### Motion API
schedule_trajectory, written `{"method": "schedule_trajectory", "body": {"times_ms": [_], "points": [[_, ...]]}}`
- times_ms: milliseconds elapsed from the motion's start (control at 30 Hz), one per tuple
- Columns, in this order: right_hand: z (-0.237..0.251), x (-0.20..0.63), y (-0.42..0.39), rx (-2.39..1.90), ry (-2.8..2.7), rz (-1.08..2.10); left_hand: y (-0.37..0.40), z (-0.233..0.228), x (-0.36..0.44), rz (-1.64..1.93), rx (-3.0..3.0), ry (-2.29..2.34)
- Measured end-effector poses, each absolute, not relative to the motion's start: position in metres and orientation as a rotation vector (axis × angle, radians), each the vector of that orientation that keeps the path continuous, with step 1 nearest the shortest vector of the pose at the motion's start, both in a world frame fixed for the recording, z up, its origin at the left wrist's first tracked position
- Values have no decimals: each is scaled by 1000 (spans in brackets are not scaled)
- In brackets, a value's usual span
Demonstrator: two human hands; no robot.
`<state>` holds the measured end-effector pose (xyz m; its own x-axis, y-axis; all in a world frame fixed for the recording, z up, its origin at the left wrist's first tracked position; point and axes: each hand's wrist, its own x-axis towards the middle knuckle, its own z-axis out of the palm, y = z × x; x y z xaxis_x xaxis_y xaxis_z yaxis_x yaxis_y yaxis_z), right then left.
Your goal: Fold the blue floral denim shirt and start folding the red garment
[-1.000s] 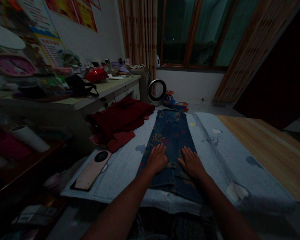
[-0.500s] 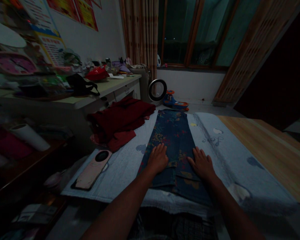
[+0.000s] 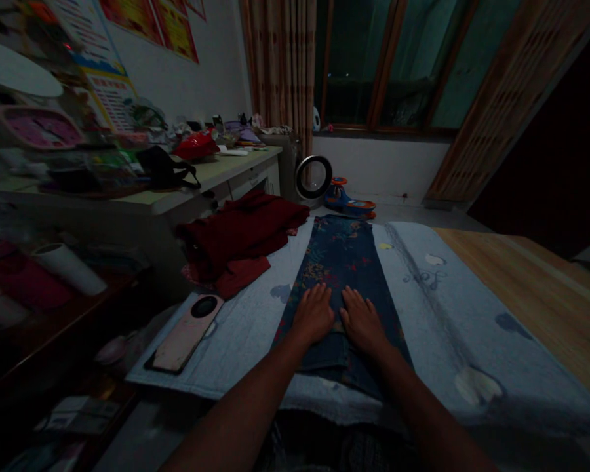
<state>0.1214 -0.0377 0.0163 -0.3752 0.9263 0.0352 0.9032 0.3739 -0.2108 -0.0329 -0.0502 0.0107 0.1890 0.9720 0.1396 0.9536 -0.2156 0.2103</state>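
Note:
Dark blue trousers (image 3: 350,252) with a floral print lie lengthwise on a light blue cloth (image 3: 435,328) spread over the table. Flat on their left side rests my left hand (image 3: 315,313), fingers stretched forward. Close beside it, my right hand (image 3: 361,316) presses palm down on the middle of the trousers, its fingers also extended. Neither hand grips the fabric. Both forearms and hands cover part of the near end, where the layers of cloth overlap.
A pink phone (image 3: 184,337) lies at the cloth's left edge. Dark red clothing (image 3: 240,233) is heaped behind it. A cluttered desk (image 3: 216,172) stands at the left, and bare wooden tabletop (image 3: 526,275) shows at the right. A blue toy car (image 3: 349,202) sits beyond the table.
My right hand has slid left across the trousers, from their right edge to the middle, close to my left hand. My left hand has stayed in about the same place.

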Motion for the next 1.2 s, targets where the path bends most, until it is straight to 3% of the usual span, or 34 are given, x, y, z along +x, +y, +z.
{"method": "schedule_trajectory", "body": {"times_ms": [567, 700, 933, 1200], "points": [[14, 170, -34, -1859, -2441, 158, -51, 12, -32, 369, 2345, 1910], [26, 153, -35, -1803, -2331, 297, -48, 7, -33, 374, 2355, 1910], [21, 110, -39, -1565, -2388, 214, -50, 8, -35, 379, 2381, 1881], [12, 120, -37, -1571, -2520, 253, -51, 12, -34, 359, 2366, 1883]]}}
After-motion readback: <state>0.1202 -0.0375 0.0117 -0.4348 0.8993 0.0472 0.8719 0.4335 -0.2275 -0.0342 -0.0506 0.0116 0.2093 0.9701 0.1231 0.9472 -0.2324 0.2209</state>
